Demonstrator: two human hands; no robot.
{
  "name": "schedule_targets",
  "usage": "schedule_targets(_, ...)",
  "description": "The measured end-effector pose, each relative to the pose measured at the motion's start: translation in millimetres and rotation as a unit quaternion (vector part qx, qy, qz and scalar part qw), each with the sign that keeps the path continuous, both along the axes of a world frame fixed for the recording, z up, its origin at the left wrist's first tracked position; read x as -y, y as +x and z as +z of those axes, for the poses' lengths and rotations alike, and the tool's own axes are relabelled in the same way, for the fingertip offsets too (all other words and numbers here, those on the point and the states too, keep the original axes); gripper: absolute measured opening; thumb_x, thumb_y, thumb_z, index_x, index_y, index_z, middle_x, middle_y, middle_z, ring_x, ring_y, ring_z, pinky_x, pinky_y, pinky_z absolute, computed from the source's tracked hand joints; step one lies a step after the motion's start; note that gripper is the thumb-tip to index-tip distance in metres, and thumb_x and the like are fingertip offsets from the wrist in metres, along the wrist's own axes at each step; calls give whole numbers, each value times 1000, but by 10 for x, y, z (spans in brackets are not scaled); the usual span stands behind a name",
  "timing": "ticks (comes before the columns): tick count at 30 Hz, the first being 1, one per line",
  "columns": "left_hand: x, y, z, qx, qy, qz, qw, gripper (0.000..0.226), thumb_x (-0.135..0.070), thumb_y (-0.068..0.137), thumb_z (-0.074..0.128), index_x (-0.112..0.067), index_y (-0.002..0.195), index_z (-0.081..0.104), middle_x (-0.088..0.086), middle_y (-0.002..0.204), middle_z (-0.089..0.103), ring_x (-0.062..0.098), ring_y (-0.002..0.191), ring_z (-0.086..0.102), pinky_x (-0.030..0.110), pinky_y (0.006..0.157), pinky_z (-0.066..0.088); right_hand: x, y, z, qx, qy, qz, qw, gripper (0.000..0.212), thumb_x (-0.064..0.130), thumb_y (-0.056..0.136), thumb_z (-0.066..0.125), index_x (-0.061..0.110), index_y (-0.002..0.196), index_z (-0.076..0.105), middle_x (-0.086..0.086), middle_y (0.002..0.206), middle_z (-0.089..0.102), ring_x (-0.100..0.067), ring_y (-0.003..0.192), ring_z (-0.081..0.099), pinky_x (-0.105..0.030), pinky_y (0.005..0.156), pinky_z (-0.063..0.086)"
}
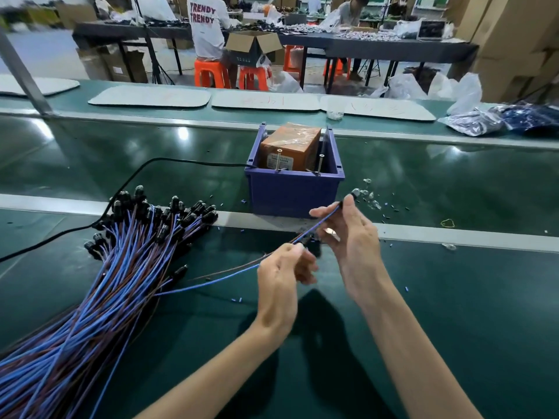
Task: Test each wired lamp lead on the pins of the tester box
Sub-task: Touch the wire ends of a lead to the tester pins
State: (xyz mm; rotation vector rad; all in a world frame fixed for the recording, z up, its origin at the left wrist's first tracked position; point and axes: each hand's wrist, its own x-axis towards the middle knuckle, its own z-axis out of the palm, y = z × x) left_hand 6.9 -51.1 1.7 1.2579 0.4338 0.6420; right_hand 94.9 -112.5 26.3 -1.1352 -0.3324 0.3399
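We see both hands clamped on one lead (325, 221), a little above the bench (453, 313) and just in front of the bin (292, 193). The left hand (279, 276) pinches the lead between thumb and fingertips at its lower part. The right hand (352, 237), close to the left but not touching it, pinches it higher up between thumb and forefinger, just below the lamp (354, 193).

The lead's long axis runs on a slant, from lower left to upper right. Its lamp end points up and to the right, past the bin's near right corner, clear of the bin and not touching it. Behind the left hand, the lead's blue and brown wires trail down and left across the bench towards the bundle (121, 252). A small dark part sits by the right hand's lower fingers; we cannot tell what it is.

The tester (290, 145), an orange box, stands inside the blue bin. Its two pins (278, 160) rise upright at the tester's near face. The lead is apart from them, lower and to the right.

The bundle lies at the left, its dark lamp heads fanned towards the far side. A black cable (130, 179) curves from the bin's left wall past those heads.
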Motion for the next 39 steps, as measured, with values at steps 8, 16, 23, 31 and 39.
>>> schedule_targets(8, -270, 89, 193, 51, -243, 75, 966, 35, -35, 102, 29, -14, 99, 57, 4, 89, 66, 14, 82, 67, 26, 75, 49, 333, 238, 203, -71, 49, -37, 996, 42, 44, 102, 31, 20, 69, 40, 7, 53, 50, -9, 53, 48, -20, 53, 47)
schedule_targets(16, -254, 118, 216, 4, -247, 38, 968, 40, -32, 104, 32, -13, 72, 49, -5, 46, 44, 10, 39, 40, 19, 46, 36, 462, 198, 169, -75, -38, 42, 996, 39, 48, 81, 57, 22, 61, 36, 8, 50, 27, -7, 46, 24, -16, 37, 30)
schedule_targets(23, -129, 79, -51, -77, 45, -52, 995, 45, -24, 103, 34, -9, 66, 54, -4, 47, 45, 10, 44, 43, 14, 49, 41, 379, 103, 178, 33, -232, 68, 970, 42, 29, 94, 58, 17, 54, 59, 10, 51, 34, -4, 41, 23, -12, 36, 19)
schedule_targets(31, -57, -102, -260, -7, 221, -43, 974, 39, -27, 97, 34, -17, 64, 52, -8, 46, 43, 7, 46, 40, 21, 50, 38, 252, -25, 124, 59, -344, 119, 930, 40, 35, 95, 55, 16, 64, 69, 9, 54, 44, -3, 41, 28, -14, 39, 20)
schedule_targets(39, -96, -117, -280, -15, 170, -44, 984, 36, -29, 92, 39, -17, 60, 52, -6, 44, 42, 10, 44, 37, 23, 48, 33, 158, -121, 92, 101, -346, 154, 920, 40, 41, 97, 50, 20, 73, 74, 14, 54, 51, 0, 44, 37, -12, 42, 28)
